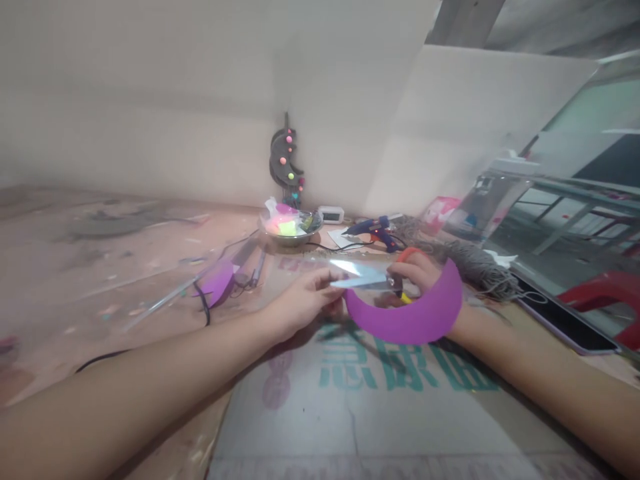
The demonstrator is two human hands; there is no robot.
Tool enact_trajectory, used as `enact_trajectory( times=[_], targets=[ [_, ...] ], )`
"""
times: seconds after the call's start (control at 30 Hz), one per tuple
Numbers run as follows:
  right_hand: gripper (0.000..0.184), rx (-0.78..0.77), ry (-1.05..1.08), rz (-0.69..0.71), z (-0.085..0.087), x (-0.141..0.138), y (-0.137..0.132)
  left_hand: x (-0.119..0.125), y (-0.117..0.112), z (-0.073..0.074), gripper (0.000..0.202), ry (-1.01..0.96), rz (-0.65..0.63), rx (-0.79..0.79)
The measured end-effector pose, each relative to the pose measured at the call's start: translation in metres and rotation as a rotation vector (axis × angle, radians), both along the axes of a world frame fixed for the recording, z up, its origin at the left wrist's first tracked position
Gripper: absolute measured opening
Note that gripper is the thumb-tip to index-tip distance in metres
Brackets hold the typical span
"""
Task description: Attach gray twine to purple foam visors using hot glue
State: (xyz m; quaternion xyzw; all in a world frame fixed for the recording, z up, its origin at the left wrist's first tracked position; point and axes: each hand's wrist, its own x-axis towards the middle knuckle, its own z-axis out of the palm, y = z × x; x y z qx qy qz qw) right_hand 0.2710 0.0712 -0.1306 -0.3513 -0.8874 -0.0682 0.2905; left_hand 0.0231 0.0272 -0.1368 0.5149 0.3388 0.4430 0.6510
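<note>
A purple crescent-shaped piece [407, 320], perhaps paper or felt, is pinched at its left tip by my left hand [320, 293]. Its other end curves up in front of my right wrist. In my right hand [417, 270] is a pair of scissors [367, 277] with orange and yellow on the handles. The blades are spread and point left, close to my left fingertips and the crescent's left tip. Both hands are above a cardboard sheet [310, 427] with green printed characters.
At the back stand a metal bowl [293, 237] of colourful bits, a small white digital device [331, 215] and a blue glue gun [373, 230]. Grey yarn [475, 270] and a phone [565, 313] lie to the right. A purple scrap [219, 285] lies left. A grey crescent ornament [285, 160] hangs against the wall.
</note>
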Motion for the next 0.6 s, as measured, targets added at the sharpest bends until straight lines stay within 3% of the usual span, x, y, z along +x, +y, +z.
enact_trajectory(
  times=[0.2, 0.33, 0.6],
  targets=[
    [0.03, 0.12, -0.12, -0.052, -0.005, 0.011, 0.003, 0.002, -0.001, 0.001, 0.027, 0.028, 0.034, -0.028],
    [0.032, 0.144, -0.119, -0.076, -0.007, 0.014, 0.008, 0.001, -0.001, 0.0, 0.03, 0.014, -0.024, 0.011],
    [0.026, 0.248, -0.156, -0.05, -0.002, 0.01, 0.003, 0.0, 0.003, -0.004, 0.021, 0.061, -0.011, 0.02]
  ],
)
